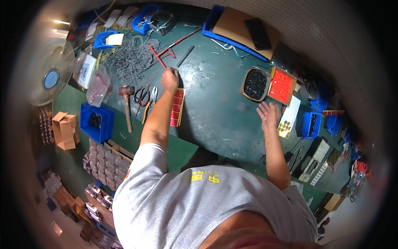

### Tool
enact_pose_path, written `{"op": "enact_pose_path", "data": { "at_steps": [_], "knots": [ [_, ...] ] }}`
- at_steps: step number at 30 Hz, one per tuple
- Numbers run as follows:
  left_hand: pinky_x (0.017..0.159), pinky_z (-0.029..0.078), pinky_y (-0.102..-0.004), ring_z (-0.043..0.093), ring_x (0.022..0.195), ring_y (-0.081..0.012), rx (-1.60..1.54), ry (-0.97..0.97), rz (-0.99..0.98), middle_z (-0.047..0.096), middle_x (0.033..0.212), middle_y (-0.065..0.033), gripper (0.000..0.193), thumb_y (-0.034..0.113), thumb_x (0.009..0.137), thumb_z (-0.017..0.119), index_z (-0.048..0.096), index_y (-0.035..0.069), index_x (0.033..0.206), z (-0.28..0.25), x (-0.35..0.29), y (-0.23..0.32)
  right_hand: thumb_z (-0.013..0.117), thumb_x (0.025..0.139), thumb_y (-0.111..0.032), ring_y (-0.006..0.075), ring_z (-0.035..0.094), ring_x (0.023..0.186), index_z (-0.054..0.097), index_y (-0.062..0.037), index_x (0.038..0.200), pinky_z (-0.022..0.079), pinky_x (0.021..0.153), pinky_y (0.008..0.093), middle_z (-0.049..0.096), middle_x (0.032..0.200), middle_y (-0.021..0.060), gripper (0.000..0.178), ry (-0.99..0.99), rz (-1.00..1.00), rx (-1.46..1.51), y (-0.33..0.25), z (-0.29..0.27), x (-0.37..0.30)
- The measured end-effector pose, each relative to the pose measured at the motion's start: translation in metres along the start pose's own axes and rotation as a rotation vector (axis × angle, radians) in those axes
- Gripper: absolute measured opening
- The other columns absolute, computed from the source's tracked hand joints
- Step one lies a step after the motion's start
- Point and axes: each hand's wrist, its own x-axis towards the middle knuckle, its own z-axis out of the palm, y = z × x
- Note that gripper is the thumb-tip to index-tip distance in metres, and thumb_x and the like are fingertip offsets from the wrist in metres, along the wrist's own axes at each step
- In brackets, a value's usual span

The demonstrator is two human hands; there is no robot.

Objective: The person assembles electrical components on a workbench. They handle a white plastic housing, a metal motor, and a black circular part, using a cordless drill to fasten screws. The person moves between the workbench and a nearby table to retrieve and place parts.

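My left hand [169, 80] is closed at the near end of a red T-handled tool [159, 57], whose long shaft points to the far right across the green table. A short dark bar [185, 56] lies just right of that tool. Below the hand is a stack of red cards with gold edges [177, 107], partly behind my forearm. My right hand [269, 116] is open, fingers apart, with nothing in it. Just beyond its fingertips stand a small carton of black parts [255, 84] and another of red parts [281, 86]. A white sheet bearing round gold pieces [285, 129] lies to its right.
Left of my left arm lie a hammer [127, 108], black-handled scissors [142, 95] and orange-handled pliers [151, 99]. Beyond them spreads a heap of grey cords [132, 58]. A fan [51, 79] and blue bin [97, 122] stand left; a cardboard-topped blue tray [236, 25] is at the back.
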Motion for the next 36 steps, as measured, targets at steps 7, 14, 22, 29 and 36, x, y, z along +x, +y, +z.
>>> {"op": "enact_pose_path", "data": {
  "at_steps": [7, 14, 22, 29, 36],
  "knots": [
    [0.077, 0.052, -0.0524, 0.066, 0.087, -0.0461, -0.206, -0.086, 0.372, 0.068, 0.090, -0.0241, 0.018, 0.017, 0.089, 0.067, 0.065, 0.002, 0.100, 0.035, -0.003, 0.074, 0.063, 0.096, -0.015, 0.0329, 0.069, 0.099, 0.037, -0.0009, 0.145, 0.062, 0.081, 0.0460, 0.066, 0.117, 0.0240, 0.058, 0.138, 0.112, -0.076, 0.041, -0.041, -0.070],
    [0.078, 0.053, -0.0497, 0.069, 0.090, -0.0410, 0.131, -0.281, 0.524, 0.072, 0.095, -0.0191, 0.016, 0.019, 0.091, 0.068, 0.067, 0.006, 0.100, 0.067, 0.025, 0.098, 0.065, 0.093, -0.009, 0.0267, 0.071, 0.093, 0.050, 0.0038, 0.138, 0.063, 0.075, 0.0380, 0.068, 0.111, 0.0187, 0.049, 0.284, 0.162, -0.130, 0.056, -0.090, -0.115],
    [0.083, 0.052, -0.0511, 0.066, 0.099, -0.0421, 0.279, -0.379, 0.645, 0.070, 0.099, -0.0209, 0.021, 0.025, 0.097, 0.062, 0.063, 0.005, 0.105, 0.064, 0.022, 0.107, 0.070, 0.089, -0.010, 0.0212, 0.070, 0.087, 0.064, 0.0045, 0.123, 0.060, 0.072, 0.0336, 0.070, 0.107, 0.0126, 0.038, 0.500, -0.150, -0.500, 0.060, -0.183, -0.091],
    [0.071, 0.053, -0.0510, 0.068, 0.081, -0.0434, 0.035, -0.363, 0.695, 0.070, 0.084, -0.0216, 0.018, 0.020, 0.094, 0.065, 0.063, 0.002, 0.093, 0.056, -0.033, 0.101, 0.085, 0.069, -0.027, 0.0411, 0.051, 0.120, 0.057, -0.0052, 0.131, 0.047, 0.101, 0.0498, 0.056, 0.127, 0.0205, 0.072, 0.755, -0.373, -1.149, -0.016, -0.176, -0.024],
    [0.067, 0.054, -0.0408, 0.069, 0.070, -0.0314, -0.266, -0.644, 0.533, 0.070, 0.078, -0.0180, 0.015, 0.014, 0.094, 0.067, 0.065, -0.001, 0.093, 0.038, -0.234, 0.110, 0.078, 0.079, -0.007, 0.0279, 0.073, 0.084, 0.062, 0.0026, 0.119, 0.058, 0.080, 0.0408, 0.074, 0.095, 0.0184, 0.045, 0.639, -0.444, -0.637, 0.022, -0.216, 0.025]
  ]
}}
